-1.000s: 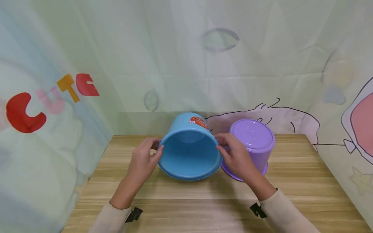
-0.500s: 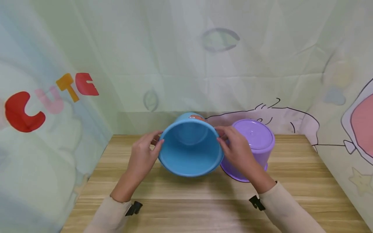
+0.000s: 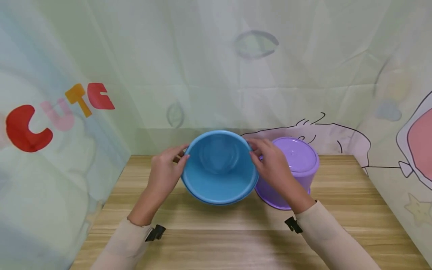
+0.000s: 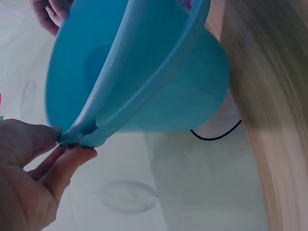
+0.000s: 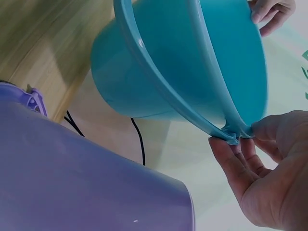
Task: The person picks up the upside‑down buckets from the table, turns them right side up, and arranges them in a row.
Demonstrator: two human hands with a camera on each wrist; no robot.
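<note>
A blue plastic bucket (image 3: 219,187) is tilted in the head view, its open mouth facing up and toward me. My left hand (image 3: 164,170) pinches its rim on the left side, thumb on the near face. On the opposite side my right hand (image 3: 271,161) pinches the rim where the handle joins. Both wrist views show the bucket's handle (image 4: 159,72) hanging beside the rim. Just right of the blue bucket, a purple bucket (image 3: 298,155) stands upside down with its base up; my right hand and forearm cover part of it.
Both buckets are over a wood-grain table (image 3: 202,247). A printed cloth (image 3: 202,56) hangs behind the table and along both sides. The purple bucket stands close to the right hand in the right wrist view.
The blue bucket has tipped from lying with its mouth toward me to facing more upward, its bottom swinging down and its outer wall and red label going out of sight. Both hands keep their grip.
</note>
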